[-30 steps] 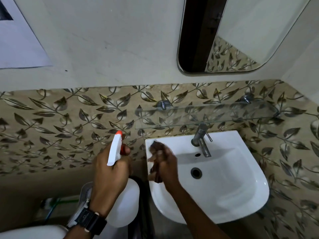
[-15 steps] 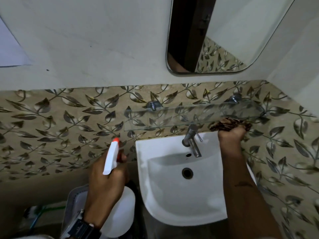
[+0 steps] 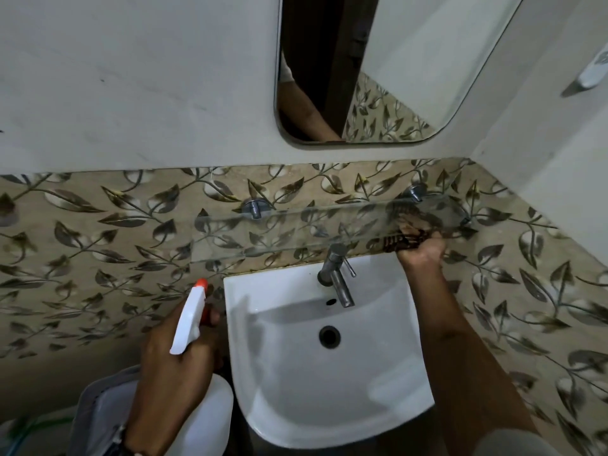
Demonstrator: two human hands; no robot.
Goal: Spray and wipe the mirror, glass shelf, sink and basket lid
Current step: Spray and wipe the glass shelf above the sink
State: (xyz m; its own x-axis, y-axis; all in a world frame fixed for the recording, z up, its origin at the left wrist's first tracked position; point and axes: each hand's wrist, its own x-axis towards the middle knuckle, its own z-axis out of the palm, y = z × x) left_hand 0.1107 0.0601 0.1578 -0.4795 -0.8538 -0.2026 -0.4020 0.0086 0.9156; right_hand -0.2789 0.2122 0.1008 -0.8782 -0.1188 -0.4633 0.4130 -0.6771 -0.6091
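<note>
Here the right hand (image 3: 422,253), fingers bunched round a dark cloth (image 3: 394,245), works the right end of the glass shelf (image 3: 279,232) above the sink (image 3: 296,390). Long, flat leftward strokes would suit it, while the left hand (image 3: 167,373) grips the spray bottle (image 3: 189,319).

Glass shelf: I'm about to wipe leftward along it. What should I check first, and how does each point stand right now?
1. Grip of the right hand on the cloth: ok.
2. The cloth sits at the right end of the glass shelf, at its front edge: ok.
3. Shelf top free of objects along the leftward path: ok, nothing stands on it.
4. Clearance over the tap just below the shelf: cannot tell.
5. The spray bottle is held by the left hand, left of the sink and out of the path: ok.
6. Shelf wetted with spray: cannot tell.
</note>
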